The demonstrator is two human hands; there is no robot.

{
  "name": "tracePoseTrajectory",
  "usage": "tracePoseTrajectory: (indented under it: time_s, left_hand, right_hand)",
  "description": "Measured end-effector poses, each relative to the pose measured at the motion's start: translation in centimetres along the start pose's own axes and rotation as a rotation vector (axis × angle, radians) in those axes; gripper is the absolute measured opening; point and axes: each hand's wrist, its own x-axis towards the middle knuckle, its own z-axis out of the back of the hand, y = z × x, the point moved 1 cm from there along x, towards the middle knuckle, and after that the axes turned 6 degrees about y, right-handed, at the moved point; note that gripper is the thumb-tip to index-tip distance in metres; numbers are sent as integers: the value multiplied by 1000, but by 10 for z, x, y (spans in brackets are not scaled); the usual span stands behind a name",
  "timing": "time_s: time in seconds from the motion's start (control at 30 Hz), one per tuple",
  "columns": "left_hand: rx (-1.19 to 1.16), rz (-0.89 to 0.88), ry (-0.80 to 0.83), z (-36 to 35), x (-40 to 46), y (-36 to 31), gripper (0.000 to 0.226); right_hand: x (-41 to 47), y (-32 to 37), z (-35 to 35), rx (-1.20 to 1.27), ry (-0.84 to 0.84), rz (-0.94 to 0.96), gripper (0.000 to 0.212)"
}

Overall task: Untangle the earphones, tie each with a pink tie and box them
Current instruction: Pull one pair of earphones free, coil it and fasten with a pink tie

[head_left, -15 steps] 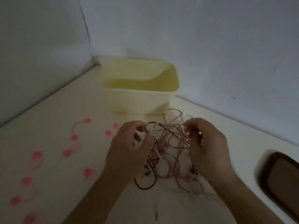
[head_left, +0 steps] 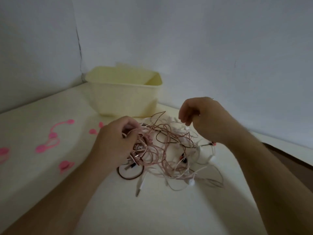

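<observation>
A tangled heap of pink, white and dark earphone cables [head_left: 169, 150] lies on the cream tabletop [head_left: 50, 167], just in front of the pale yellow plastic box [head_left: 125, 95]. The left hand [head_left: 115, 141] grips pink strands at the heap's left edge. The right hand [head_left: 203, 119] hovers above the heap's right side, fingers curled; whether it pinches a cable cannot be told. Pink silicone ties [head_left: 50, 141] lie to the left.

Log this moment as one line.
stage: untangling | left hand: grips earphone tangle | right hand: raised, pinching a white cord | pink ties: unused on table | yellow box: no earphones visible inside
</observation>
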Motion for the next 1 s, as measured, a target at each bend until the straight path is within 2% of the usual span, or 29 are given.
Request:
tracePoseTrajectory:
  time_s: [0.1, 0.2, 0.33, 0.4, 0.43, 0.53, 0.6, 0.67, 0.7, 0.8, 0.87, 0.93, 1.0]
  left_hand:
    - [-11, -36, 6, 2, -2, -10, 23]
    - [-10, -74, 73, -2, -10, -16, 29]
    - [40, -207, 20, -4, -9, -24, 15]
    - [54, -299, -3, -6, -11, -31, 14]
    - [57, -349, -8, -8, -11, -33, 13]
    - [-11, -422, 43, -13, -18, -43, 13]
    - [-166, -370, 175, -16, -21, -55, 18]
    - [-386, -277, 289, -17, -17, -68, 16]
    - [-454, -247, 289, -16, -14, -72, 13]
    - [-449, -194, 176, -7, 1, -70, 24]
    - [-596, -125, 114, 0, 10, -68, 27]
    - [-785, -40, 29, 11, 19, -65, 26]
    - [-866, 9, -58, 24, 28, -59, 23]
  right_hand:
    - [-15, 3, 32, -205, 347, -35, 57]
    - [-32, 8, 45, -322, 651, -55, 23]
    - [-32, 1, 24, -546, 821, -120, 19]
    - [-26, 1, 16, -595, 777, -86, 2]
    - [-24, 1, 18, -550, 719, -63, 7]
    - [-18, 11, 26, -138, 467, 52, 18]
    - [-19, 28, 21, 168, 351, 147, 19]
    - [-17, 41, 10, 347, 274, 228, 18]
    - [-15, 43, 6, 397, 217, 244, 18]
    - [-5, 38, 5, 549, 84, 173, 13]
    - [-1, 31, 9, 575, 79, 124, 9]
    - [0, 25, 15, 461, 47, 111, 10]
    - [2, 20, 21, 334, -51, 96, 13]
